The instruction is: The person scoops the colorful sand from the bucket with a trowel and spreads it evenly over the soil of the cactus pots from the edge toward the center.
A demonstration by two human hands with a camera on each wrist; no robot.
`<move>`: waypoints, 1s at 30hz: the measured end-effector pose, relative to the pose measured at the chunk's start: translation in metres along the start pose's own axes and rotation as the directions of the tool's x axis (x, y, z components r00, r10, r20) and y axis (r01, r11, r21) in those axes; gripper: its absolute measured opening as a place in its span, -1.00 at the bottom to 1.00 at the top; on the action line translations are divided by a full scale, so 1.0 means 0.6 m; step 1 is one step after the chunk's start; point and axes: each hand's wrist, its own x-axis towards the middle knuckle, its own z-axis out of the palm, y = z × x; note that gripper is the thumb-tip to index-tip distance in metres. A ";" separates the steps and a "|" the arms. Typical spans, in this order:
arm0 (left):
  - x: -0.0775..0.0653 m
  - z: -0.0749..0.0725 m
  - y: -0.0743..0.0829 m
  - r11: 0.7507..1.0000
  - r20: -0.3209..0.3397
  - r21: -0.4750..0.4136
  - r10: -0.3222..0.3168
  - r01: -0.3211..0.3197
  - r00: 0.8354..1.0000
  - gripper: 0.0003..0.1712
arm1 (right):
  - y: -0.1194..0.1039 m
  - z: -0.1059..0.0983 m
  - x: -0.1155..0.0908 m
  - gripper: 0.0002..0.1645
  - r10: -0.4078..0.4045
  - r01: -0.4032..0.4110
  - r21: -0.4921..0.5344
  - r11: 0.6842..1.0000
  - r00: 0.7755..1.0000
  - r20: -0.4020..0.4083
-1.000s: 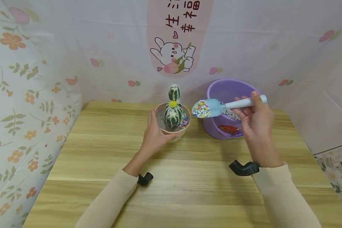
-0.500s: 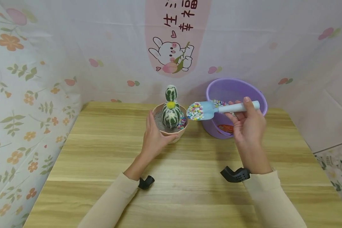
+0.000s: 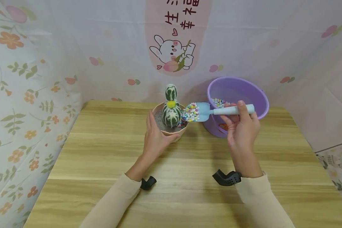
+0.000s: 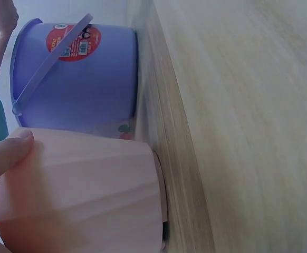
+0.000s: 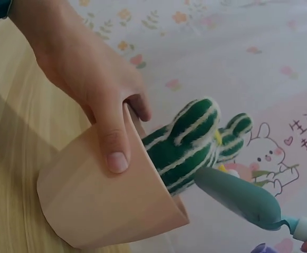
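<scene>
My left hand (image 3: 156,136) grips the near-left side of a pale pink flower pot (image 4: 85,195), thumb along its front and fingers over the rim. In the pot stands a green-and-white striped cactus (image 3: 171,116) with a yellow flower, in grey soil, with some coloured pebbles at its right. My right hand (image 3: 243,126) holds a small blue trowel (image 3: 204,111) by its white handle. Its blade is loaded with multicoloured pebbles (image 3: 191,112), and the tip overlaps the pot's right rim beside the cactus. From the right wrist view, the blade's underside shows close to the cactus.
A purple bucket (image 3: 216,127) stands right of the pot, behind the trowel, with more coloured pebbles (image 3: 219,102) inside. Both stand near the back of the wooden table (image 3: 185,186). A printed cloth (image 3: 117,47) hangs behind.
My right hand has moved left with the loaded trowel, from in front of the bucket to the pot's right rim. My left hand stays on the pot.
</scene>
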 end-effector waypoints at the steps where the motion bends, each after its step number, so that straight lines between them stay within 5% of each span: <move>1: 0.000 0.000 0.001 1.000 -0.002 0.002 0.000 0.000 1.000 0.54 | 0.001 0.001 0.000 -0.65 -0.014 0.014 -0.004 1.000 1.000 0.001; 30: -0.009 0.015 0.004 1.000 -0.058 0.018 -0.017 0.018 0.998 0.54 | 0.013 0.006 0.003 -0.58 -0.079 0.080 -0.030 0.996 0.996 0.027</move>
